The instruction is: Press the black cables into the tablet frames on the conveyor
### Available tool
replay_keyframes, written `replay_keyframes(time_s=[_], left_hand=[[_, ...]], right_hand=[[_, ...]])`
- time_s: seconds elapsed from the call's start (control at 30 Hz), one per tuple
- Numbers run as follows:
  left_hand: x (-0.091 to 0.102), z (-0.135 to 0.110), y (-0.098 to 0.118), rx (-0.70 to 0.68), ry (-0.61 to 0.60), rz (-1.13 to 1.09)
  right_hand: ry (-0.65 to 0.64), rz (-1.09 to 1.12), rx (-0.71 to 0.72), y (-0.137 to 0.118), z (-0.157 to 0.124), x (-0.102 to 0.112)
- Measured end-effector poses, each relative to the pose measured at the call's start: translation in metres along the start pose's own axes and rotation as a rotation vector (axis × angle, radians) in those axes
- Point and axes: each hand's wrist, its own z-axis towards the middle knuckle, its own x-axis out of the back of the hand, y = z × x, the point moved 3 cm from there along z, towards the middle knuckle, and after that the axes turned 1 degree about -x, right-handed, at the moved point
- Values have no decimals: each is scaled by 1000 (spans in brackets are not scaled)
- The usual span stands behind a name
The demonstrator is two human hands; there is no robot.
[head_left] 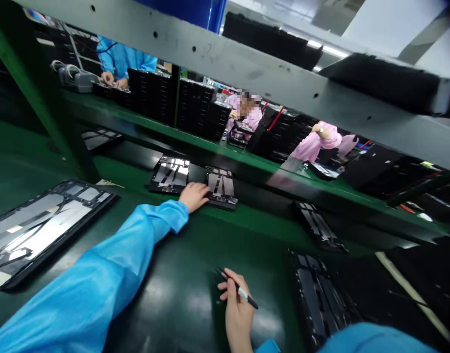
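My left hand, in a blue sleeve, stretches across the green table with its fingers extended. Its fingertips lie at the left edge of an opened tablet with bare silver innards; whether they touch it I cannot tell. Just left of the hand is a second opened tablet. Nearer to me, my right hand is closed around a black marker pen with a white band, held slanted above the table.
A larger-looking opened tablet lies at left, others at right and near right. A grey beam crosses overhead. Beyond stand black tray stacks and co-workers in blue and pink sleeves.
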Motion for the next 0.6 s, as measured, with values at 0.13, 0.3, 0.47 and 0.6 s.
replay_keyframes(time_s=[0.13, 0.3, 0.47, 0.6], left_hand=[[30, -6, -90, 365, 69, 23], [50, -41, -156, 488, 64, -92], [50, -64, -166, 413, 66, -217], [62, -84, -158, 204, 108, -333]], right_hand=[[-60, 51, -1, 7, 7, -15], [-86, 66, 7, 6, 16, -27], [-28, 111, -16, 4, 24, -27], [-17, 187, -110, 4, 24, -26]])
